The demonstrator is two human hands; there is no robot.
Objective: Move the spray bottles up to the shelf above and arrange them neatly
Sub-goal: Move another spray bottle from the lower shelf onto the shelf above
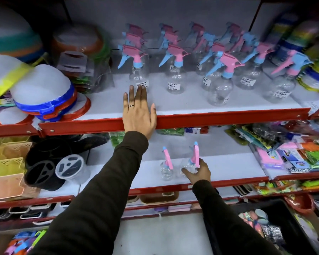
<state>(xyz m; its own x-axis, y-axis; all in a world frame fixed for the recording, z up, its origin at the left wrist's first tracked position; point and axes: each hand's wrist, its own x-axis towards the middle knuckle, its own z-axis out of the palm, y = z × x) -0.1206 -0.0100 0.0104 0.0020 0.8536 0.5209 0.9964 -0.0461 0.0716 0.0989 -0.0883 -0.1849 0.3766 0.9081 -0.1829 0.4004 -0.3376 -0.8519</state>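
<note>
Several clear spray bottles with pink and blue trigger heads stand in rows on the upper shelf [228, 116]; the front-left bottle [138, 70] is just beyond my fingertips. My left hand [138, 111] lies flat and open on that shelf's front edge, holding nothing. On the lower shelf [228, 168] two more spray bottles stand side by side. My right hand [198, 172] is closed around the right one [191, 162]. The left one [166, 170] stands free beside it.
Stacked plastic lids and bowls [44, 96] crowd the upper shelf's left end, coloured stacks [311, 70] its right end. On the lower shelf sit baskets [7, 162], a black container [44, 162] and packaged goods [293, 153]. A black crate [261, 227] is below right.
</note>
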